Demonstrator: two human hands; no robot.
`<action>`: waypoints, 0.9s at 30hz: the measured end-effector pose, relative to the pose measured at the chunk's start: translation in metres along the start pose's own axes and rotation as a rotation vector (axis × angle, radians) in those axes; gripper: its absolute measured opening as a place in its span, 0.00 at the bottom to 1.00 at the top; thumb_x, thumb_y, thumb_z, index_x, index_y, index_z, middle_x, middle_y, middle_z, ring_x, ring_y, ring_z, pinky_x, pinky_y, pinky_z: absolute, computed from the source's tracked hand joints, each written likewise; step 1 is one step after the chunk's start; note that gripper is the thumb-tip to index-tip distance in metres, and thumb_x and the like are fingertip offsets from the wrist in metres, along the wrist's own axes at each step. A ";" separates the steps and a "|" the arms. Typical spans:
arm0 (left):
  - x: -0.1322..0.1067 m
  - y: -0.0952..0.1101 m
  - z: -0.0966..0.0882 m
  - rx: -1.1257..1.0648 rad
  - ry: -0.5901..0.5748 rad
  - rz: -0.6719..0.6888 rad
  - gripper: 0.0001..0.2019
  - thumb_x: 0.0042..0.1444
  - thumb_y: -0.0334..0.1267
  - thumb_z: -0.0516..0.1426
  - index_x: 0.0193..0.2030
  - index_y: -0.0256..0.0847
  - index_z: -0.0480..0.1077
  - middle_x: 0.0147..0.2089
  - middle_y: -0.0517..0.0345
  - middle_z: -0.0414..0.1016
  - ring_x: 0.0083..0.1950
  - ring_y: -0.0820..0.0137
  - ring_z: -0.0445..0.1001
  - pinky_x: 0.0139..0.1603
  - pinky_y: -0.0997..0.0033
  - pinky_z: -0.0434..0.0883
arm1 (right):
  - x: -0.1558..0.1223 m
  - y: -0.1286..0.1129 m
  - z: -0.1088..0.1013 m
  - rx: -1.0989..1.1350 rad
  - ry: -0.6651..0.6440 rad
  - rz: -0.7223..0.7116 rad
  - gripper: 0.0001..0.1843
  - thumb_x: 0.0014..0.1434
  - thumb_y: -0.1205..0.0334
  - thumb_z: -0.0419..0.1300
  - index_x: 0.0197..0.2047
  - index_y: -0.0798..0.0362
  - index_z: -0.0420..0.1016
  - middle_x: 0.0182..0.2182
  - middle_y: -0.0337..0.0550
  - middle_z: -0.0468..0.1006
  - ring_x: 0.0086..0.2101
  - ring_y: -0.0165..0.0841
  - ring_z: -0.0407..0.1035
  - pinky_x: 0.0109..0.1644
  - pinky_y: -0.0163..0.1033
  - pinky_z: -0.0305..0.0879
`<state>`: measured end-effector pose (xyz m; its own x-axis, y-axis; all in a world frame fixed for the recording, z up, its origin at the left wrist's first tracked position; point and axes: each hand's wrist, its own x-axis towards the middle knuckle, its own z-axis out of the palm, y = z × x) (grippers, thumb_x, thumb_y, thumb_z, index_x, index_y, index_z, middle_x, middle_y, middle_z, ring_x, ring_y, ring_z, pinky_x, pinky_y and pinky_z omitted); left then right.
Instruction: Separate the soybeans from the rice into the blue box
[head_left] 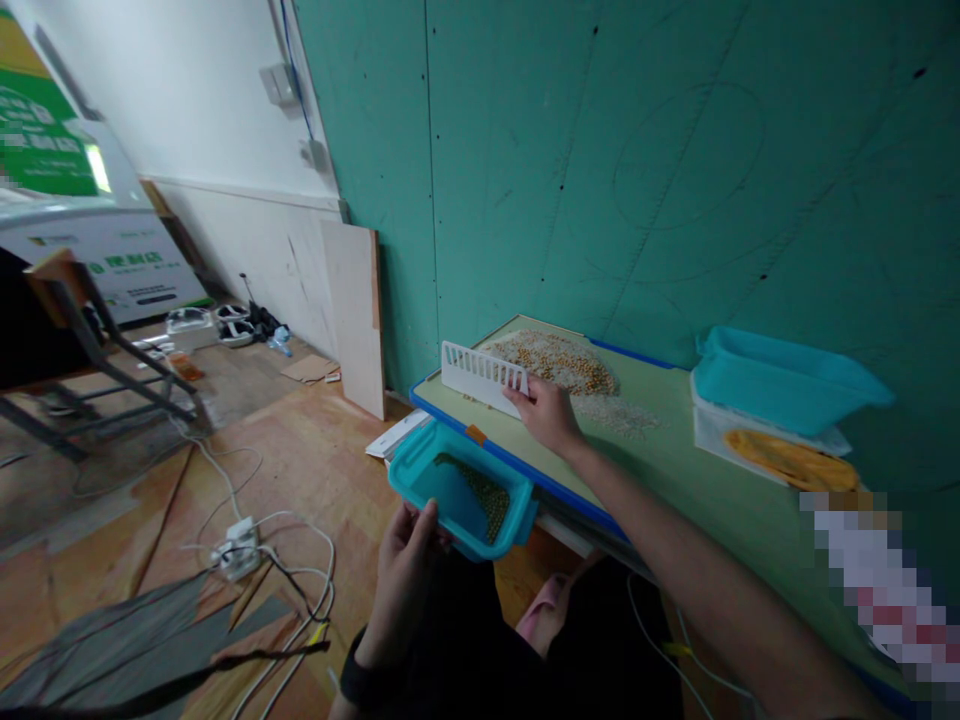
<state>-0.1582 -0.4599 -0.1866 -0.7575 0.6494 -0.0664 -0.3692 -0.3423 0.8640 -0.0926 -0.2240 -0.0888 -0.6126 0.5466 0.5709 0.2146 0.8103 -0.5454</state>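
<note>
My left hand [411, 545] is closed on the near rim of a blue plastic tub [439, 478], holding it just below the table's edge. Small green beans [486, 500] lie along one side inside the tub. In my right hand [546, 408] is the end of a white slotted plastic strip [480, 376], which stands on edge on the green tabletop [517, 438]. Behind the strip spreads a mixed pile of pale grains and yellow beans [559, 362]. A few yellow beans lie at the strip's near side, and loose pale grains [619, 413] are scattered right of my hand.
A second blue tub [787, 375] stands at the table's right, near an orange-yellow cloth-like item [791, 458]. The green wall [570, 180] rises directly behind the table. A power strip [240, 548] with cables lies on the floor at left, and a chair [94, 330] stands beyond.
</note>
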 end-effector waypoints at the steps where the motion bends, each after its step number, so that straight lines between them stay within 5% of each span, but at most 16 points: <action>1: 0.001 0.000 -0.001 -0.001 0.019 0.004 0.12 0.51 0.45 0.64 0.31 0.39 0.70 0.23 0.63 0.71 0.24 0.75 0.68 0.26 0.76 0.66 | 0.000 0.000 0.000 0.009 0.002 -0.009 0.11 0.60 0.57 0.58 0.40 0.53 0.78 0.35 0.47 0.82 0.36 0.37 0.76 0.38 0.35 0.68; 14: 0.033 0.017 -0.006 -0.041 0.071 -0.001 0.13 0.46 0.42 0.67 0.28 0.40 0.69 0.20 0.66 0.70 0.21 0.76 0.68 0.23 0.78 0.66 | -0.007 -0.008 0.001 0.059 -0.001 -0.019 0.11 0.60 0.55 0.58 0.37 0.52 0.78 0.31 0.45 0.82 0.32 0.35 0.75 0.34 0.34 0.65; 27: 0.034 0.018 0.005 -0.059 0.042 -0.012 0.12 0.48 0.41 0.66 0.29 0.39 0.68 0.21 0.66 0.70 0.22 0.77 0.69 0.25 0.79 0.67 | -0.032 -0.033 -0.007 -0.040 -0.035 -0.162 0.11 0.60 0.56 0.55 0.34 0.53 0.75 0.25 0.43 0.78 0.26 0.32 0.71 0.33 0.34 0.63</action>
<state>-0.1882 -0.4408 -0.1709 -0.7743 0.6251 -0.0981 -0.4081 -0.3748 0.8325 -0.0750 -0.2665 -0.0848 -0.6681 0.4005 0.6271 0.1403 0.8955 -0.4224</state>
